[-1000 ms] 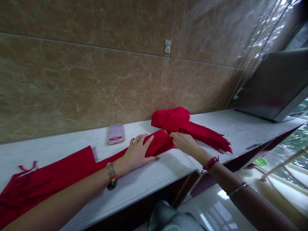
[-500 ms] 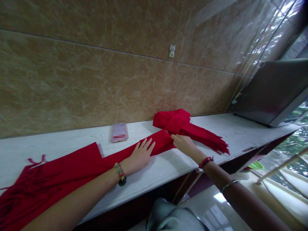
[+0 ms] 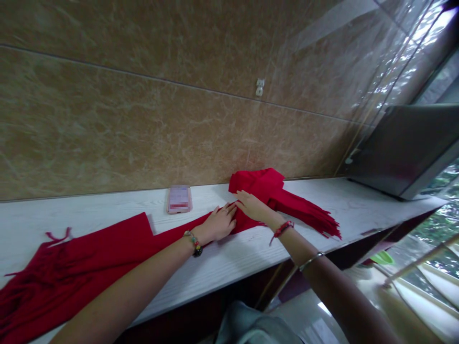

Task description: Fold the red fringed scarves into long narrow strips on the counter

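Observation:
A long red scarf (image 3: 103, 243) stretches across the white counter, its fringed end at the left and its folded narrow part under both hands. My left hand (image 3: 218, 223) rests on that narrow part with fingers spread. Beside it, my right hand (image 3: 253, 205) lies on the scarf near its right end, fingers stretched out toward the wall and close to the left fingertips. Just behind my right hand sits a second red scarf (image 3: 256, 181), bundled, with its fringe (image 3: 311, 212) trailing to the right. Neither hand grips anything.
A phone (image 3: 179, 198) lies on the white counter (image 3: 215, 265) near the tiled wall (image 3: 143, 119). A large dark metal box (image 3: 398, 148) stands at the counter's right end. Small white hooks (image 3: 260, 87) are on the wall. The counter's front edge runs just below my hands.
My right hand has let go of the scarf's right end and moved left, flattening onto the cloth. My left hand has slid slightly right and up along the scarf.

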`<state>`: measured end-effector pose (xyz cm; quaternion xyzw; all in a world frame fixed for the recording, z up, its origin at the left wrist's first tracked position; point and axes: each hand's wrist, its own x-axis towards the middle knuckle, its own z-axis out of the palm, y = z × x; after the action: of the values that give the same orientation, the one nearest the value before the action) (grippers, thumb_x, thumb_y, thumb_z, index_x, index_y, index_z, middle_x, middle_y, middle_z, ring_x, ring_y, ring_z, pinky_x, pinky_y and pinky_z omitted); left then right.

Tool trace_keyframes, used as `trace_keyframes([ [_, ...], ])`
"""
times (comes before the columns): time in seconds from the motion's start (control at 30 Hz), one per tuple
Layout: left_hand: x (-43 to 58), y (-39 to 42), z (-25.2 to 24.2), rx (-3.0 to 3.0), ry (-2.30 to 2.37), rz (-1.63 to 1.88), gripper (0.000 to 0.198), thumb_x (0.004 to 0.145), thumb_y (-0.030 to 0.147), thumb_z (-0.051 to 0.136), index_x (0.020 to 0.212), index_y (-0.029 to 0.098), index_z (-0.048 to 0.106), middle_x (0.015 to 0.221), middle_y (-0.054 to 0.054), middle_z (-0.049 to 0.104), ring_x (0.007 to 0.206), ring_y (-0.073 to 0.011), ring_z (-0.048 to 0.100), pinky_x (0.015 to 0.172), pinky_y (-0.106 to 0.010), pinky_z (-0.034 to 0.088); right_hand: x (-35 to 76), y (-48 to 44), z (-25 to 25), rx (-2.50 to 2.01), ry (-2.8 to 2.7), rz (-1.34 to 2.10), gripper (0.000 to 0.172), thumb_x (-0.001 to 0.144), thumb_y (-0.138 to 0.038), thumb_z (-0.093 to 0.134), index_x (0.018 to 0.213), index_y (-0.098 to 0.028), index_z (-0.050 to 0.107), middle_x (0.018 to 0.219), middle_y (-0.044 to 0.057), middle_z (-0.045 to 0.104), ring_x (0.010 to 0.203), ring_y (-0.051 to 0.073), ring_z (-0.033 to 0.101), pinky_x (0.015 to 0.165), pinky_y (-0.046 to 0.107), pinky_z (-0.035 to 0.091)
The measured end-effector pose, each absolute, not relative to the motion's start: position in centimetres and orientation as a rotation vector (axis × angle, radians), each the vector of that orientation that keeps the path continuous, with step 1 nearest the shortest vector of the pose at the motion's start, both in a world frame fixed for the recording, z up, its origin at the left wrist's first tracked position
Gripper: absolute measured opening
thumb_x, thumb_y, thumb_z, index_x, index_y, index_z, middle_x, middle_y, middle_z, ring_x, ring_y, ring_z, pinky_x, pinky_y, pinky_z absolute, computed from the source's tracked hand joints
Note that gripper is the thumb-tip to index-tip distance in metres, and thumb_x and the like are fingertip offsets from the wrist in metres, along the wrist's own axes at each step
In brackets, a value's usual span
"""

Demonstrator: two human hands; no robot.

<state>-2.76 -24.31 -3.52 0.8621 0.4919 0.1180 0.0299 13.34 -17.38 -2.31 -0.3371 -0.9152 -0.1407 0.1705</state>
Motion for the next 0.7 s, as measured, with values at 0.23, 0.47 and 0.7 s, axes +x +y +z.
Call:
trace_keyframes([
  [0.23,-5.5,-26.0,-4.4,2.627,1.513,0.254,0.059,0.088,0.044,0.027,0.136,0.011,0.021,0.144,-0.014,0.017,0.132,-0.0201,0.014,0.105,-0.037,0.014,13.4,-16.6,-6.9,-0.962,-2.610,-0.423,0.037,0.090,-0.018,0.028,0.119,-0.004,0.048,0.122,0.018,0.051,0.118,0.020,0.042,0.094,0.038,0.038],
  [0.47,-12.1,-31.2,-2.5,2.365,1.702,-0.066,0.072,0.084,0.053,0.032,0.138,0.010,0.014,0.144,-0.016,0.008,0.133,-0.0230,0.009,0.105,-0.039,0.011,12.9,-17.6,-5.0,-1.234,-2.669,-0.428,0.038,0.089,-0.022,0.032,0.123,-0.008,0.045,0.129,0.017,0.045,0.120,0.023,0.039,0.095,0.043,0.036],
  [0.7,-21.8,-36.1,1.6,2.216,1.895,-0.163,0.065,0.080,0.047,0.042,0.133,0.010,0.032,0.141,-0.013,0.025,0.129,-0.0241,0.024,0.104,-0.035,0.021,5.5,-21.5,2.7,-0.931,-2.725,-0.161,0.037,0.085,-0.019,0.038,0.117,-0.008,0.052,0.121,0.015,0.053,0.112,0.022,0.048,0.097,0.036,0.035],
])
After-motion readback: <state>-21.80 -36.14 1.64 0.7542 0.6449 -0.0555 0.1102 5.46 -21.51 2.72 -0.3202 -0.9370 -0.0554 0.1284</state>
